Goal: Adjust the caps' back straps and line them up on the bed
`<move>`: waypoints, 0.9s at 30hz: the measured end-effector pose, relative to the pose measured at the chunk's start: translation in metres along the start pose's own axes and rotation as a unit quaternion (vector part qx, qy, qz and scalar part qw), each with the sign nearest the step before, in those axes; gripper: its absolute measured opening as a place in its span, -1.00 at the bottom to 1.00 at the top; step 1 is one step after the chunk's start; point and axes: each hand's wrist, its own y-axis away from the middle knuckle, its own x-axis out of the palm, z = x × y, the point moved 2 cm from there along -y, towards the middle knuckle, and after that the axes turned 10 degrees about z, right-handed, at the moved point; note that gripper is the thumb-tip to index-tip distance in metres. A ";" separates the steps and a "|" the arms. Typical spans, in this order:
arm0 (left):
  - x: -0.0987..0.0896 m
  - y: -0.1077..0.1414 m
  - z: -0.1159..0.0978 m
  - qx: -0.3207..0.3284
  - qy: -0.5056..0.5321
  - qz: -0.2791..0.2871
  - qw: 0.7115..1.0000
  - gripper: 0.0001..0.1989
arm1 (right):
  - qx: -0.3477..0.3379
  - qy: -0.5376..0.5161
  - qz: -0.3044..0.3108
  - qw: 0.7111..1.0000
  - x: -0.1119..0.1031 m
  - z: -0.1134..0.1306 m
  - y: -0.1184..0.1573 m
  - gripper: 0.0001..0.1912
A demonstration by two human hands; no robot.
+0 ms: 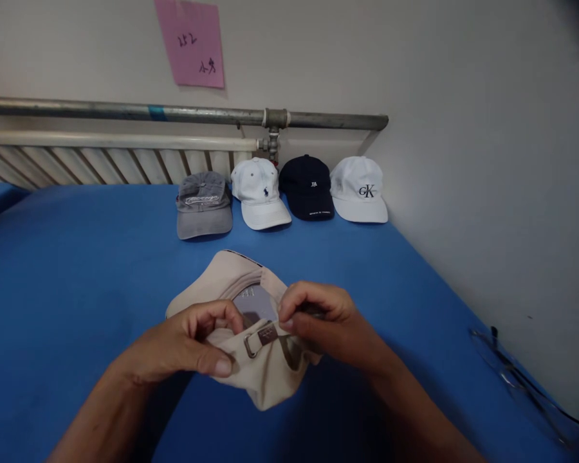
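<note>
A beige baseball cap (270,379) is held above the blue surface, its inside turned up and its brim pointing to the far left. My left hand (193,341) grips the cap's back edge, thumb outside and fingers inside. With thumb and forefinger, my right hand (318,318) pinches the cap's back strap near its right end. The strap bears a small dark leather patch (267,334) and runs to a metal buckle (250,345). Part of the cap's right side is hidden behind my right hand.
Along the wall stand a grey cap (204,206), a white cap with a small dark emblem (260,193), a black cap (307,188) and a white CK cap (359,190). Behind them are a radiator (110,157) and pipe (197,114). Glasses (516,379) lie at right.
</note>
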 end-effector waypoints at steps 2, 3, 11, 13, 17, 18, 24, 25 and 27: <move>0.002 0.000 -0.003 -0.010 -0.060 -0.017 0.998 -0.75 | -0.007 -0.002 -0.014 1.000 -0.001 0.001 0.001 -0.91; 0.002 0.000 -0.005 -0.001 -0.093 -0.024 0.995 -0.78 | -0.009 0.000 -0.019 1.000 -0.002 0.002 0.001 -0.91; -0.002 0.013 -0.014 0.013 -0.223 -0.027 0.974 -0.83 | -0.011 0.019 -0.015 1.000 -0.002 0.003 0.003 -0.92; -0.001 0.015 -0.014 -0.018 -0.206 -0.019 0.978 -0.79 | -0.013 0.042 -0.009 0.999 0.001 0.003 0.002 -0.91; 0.010 0.013 -0.013 -0.036 -0.275 -0.020 0.961 -0.77 | -0.032 0.103 0.010 0.994 0.013 0.004 -0.001 -0.86; 0.013 0.011 -0.013 -0.038 -0.297 -0.032 0.954 -0.76 | -0.039 0.110 0.019 0.993 0.015 0.004 -0.001 -0.87; 0.019 0.007 -0.009 -0.057 -0.286 -0.034 0.956 -0.69 | 0.027 0.030 0.095 0.995 0.019 0.000 0.001 -0.91; 0.019 0.006 -0.009 -0.048 -0.272 -0.032 0.960 -0.69 | 0.037 0.009 0.109 0.993 0.018 -0.001 0.002 -0.88; 0.019 0.006 -0.009 -0.019 -0.239 -0.041 0.970 -0.67 | 0.032 -0.023 0.121 0.992 0.017 -0.001 0.002 -0.88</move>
